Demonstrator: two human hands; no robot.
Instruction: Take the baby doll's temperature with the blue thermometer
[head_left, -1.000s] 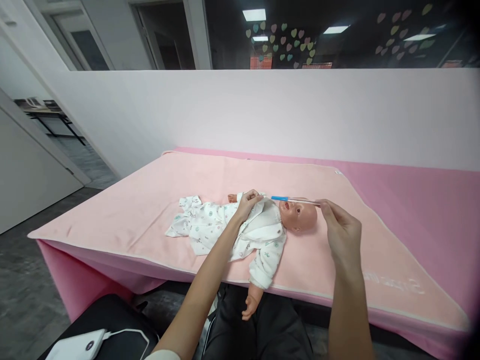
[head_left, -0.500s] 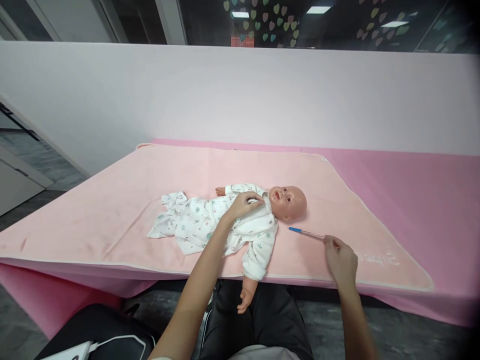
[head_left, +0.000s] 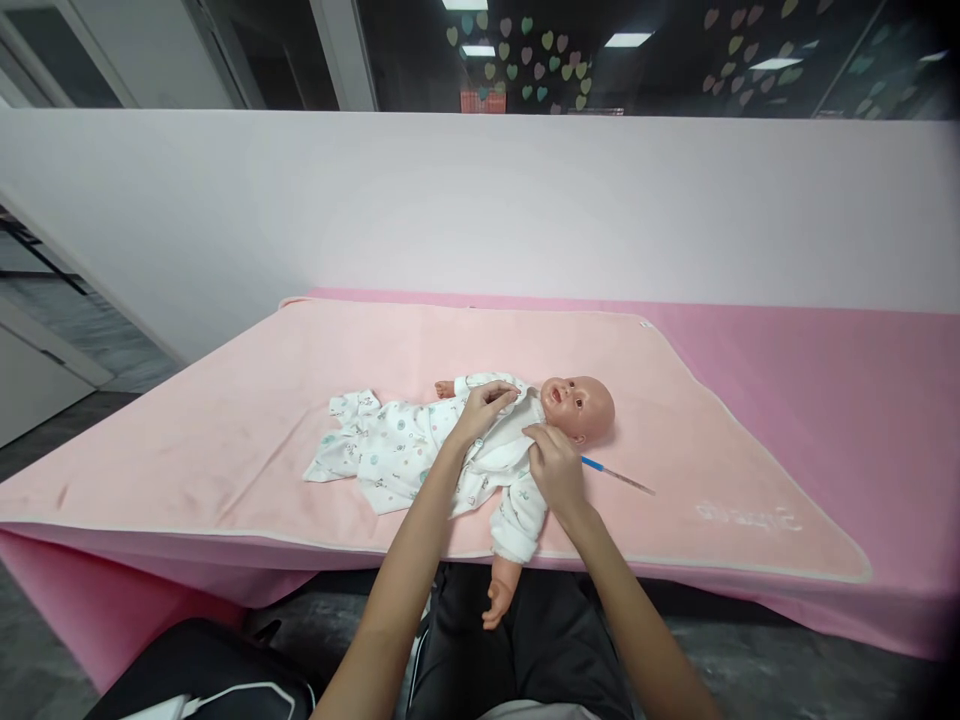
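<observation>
A baby doll (head_left: 577, 408) lies on its back across the pink blanket, its head to the right. It wears a white printed baby outfit (head_left: 401, 440) with long sleeves. My left hand (head_left: 484, 412) is at the upper chest, its fingers pinched on the front edge of the outfit. Close to the neckline, my right hand (head_left: 556, 465) has its thumb and fingers closed at the cloth below the doll's chin. A thin glass thermometer (head_left: 619, 477) with a blue end lies on the blanket just right of that hand, which partly covers the blue tip.
The peach-pink blanket (head_left: 720, 450) covers much of the pink-draped table (head_left: 847, 400). One doll arm (head_left: 501, 590) hangs past the front edge above my lap. A white partition (head_left: 480, 210) stands behind. At lower left are a black seat (head_left: 202, 660) and a white cable (head_left: 247, 687).
My right hand has let go of the thermometer, leaving it on the blanket, and has moved left to the doll's neckline. My left hand stays at the chest.
</observation>
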